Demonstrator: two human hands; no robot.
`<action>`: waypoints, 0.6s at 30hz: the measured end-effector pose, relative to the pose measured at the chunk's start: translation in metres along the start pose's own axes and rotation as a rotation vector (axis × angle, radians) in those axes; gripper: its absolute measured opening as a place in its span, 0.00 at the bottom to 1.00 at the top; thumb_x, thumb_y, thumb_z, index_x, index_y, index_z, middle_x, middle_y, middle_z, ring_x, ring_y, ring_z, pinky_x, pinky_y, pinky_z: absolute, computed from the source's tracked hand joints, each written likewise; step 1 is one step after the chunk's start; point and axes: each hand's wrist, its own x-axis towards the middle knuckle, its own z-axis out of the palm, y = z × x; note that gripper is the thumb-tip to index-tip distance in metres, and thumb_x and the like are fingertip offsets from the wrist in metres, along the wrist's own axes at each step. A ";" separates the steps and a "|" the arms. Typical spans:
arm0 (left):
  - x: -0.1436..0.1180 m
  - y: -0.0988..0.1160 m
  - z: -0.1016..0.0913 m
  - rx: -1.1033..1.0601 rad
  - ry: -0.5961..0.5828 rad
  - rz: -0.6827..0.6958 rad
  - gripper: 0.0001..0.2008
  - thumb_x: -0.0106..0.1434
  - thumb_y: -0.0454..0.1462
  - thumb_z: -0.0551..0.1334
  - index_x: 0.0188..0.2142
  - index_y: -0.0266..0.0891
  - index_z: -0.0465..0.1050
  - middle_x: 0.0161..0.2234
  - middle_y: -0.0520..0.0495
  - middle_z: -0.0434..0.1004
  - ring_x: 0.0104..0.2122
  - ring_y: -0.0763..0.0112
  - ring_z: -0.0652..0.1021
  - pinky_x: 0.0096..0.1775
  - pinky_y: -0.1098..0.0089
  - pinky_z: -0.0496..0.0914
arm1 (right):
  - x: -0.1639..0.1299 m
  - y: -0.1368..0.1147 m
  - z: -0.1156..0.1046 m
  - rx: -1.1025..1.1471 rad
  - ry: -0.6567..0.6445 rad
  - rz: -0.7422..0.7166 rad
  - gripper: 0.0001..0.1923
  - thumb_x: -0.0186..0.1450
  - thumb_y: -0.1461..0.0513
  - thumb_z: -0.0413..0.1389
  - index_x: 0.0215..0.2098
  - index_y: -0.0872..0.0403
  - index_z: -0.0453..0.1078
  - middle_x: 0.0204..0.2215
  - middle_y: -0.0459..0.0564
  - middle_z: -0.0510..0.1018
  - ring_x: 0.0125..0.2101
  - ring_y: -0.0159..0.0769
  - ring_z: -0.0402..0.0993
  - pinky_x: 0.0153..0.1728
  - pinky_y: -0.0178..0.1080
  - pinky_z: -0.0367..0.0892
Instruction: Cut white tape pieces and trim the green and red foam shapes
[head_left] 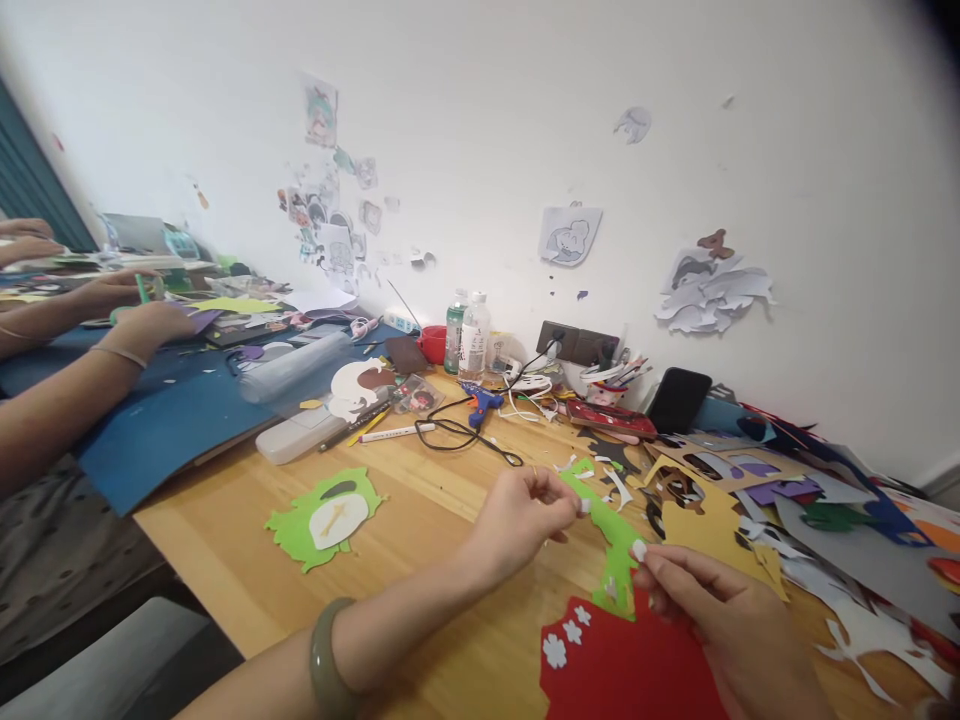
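Observation:
My left hand (525,512) is closed in a pinch on a small white piece (585,507), held over a bright green cut-out strip (611,530). Between the thumb and fingers of my right hand (724,610) is another small white piece (638,551), near the strip's right edge. Below them lies a red sheet (630,665), touching the green strip's lower end. Several white flower cut-outs (555,652) rest on its left part. I cannot tell whether the sheets are foam or felt. A green shape with a white oval (326,518) lies further left on the table.
Coloured scraps (787,500) crowd the right side. Behind my hands are a blue glue gun (481,402) with a looping cord, a marker (397,433), bottles (474,340) and a propped phone (679,400). At left, another person's hands (154,325) work over a blue mat (172,420).

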 end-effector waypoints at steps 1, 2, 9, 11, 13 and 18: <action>0.004 -0.003 -0.003 0.118 -0.006 0.025 0.12 0.54 0.40 0.52 0.29 0.32 0.68 0.27 0.48 0.72 0.26 0.77 0.71 0.27 0.77 0.67 | 0.000 0.000 0.000 0.019 0.000 0.004 0.07 0.44 0.57 0.61 0.21 0.53 0.76 0.16 0.46 0.76 0.17 0.29 0.64 0.19 0.31 0.64; 0.008 -0.007 -0.007 0.199 -0.010 0.039 0.12 0.54 0.39 0.52 0.29 0.32 0.69 0.26 0.48 0.72 0.25 0.77 0.71 0.27 0.77 0.66 | 0.001 0.001 -0.001 0.023 -0.011 0.001 0.08 0.45 0.57 0.61 0.21 0.53 0.76 0.16 0.47 0.76 0.17 0.30 0.64 0.19 0.31 0.63; 0.033 -0.037 -0.029 0.625 0.073 0.063 0.09 0.49 0.32 0.52 0.24 0.34 0.70 0.24 0.46 0.72 0.27 0.72 0.70 0.32 0.72 0.62 | 0.008 0.007 -0.008 0.077 0.012 0.019 0.10 0.45 0.56 0.62 0.24 0.53 0.76 0.19 0.47 0.78 0.18 0.28 0.64 0.19 0.29 0.62; 0.038 -0.046 -0.032 0.739 0.069 0.047 0.09 0.48 0.30 0.52 0.22 0.33 0.70 0.23 0.45 0.71 0.27 0.70 0.69 0.32 0.71 0.61 | 0.009 0.007 -0.009 0.106 0.028 0.021 0.09 0.45 0.56 0.63 0.23 0.52 0.76 0.19 0.47 0.78 0.19 0.28 0.65 0.19 0.28 0.62; 0.042 -0.053 -0.035 0.830 0.047 0.033 0.08 0.47 0.30 0.52 0.22 0.33 0.70 0.23 0.43 0.71 0.27 0.68 0.69 0.31 0.71 0.60 | 0.010 0.006 -0.010 0.119 0.012 0.011 0.09 0.44 0.56 0.63 0.23 0.51 0.76 0.19 0.47 0.78 0.19 0.29 0.65 0.19 0.29 0.63; 0.044 -0.059 -0.039 0.959 0.022 0.034 0.09 0.49 0.31 0.53 0.25 0.33 0.71 0.27 0.42 0.72 0.31 0.67 0.70 0.32 0.72 0.60 | 0.012 0.006 -0.016 0.164 -0.040 0.016 0.08 0.45 0.57 0.62 0.22 0.51 0.76 0.18 0.47 0.76 0.18 0.31 0.66 0.18 0.31 0.66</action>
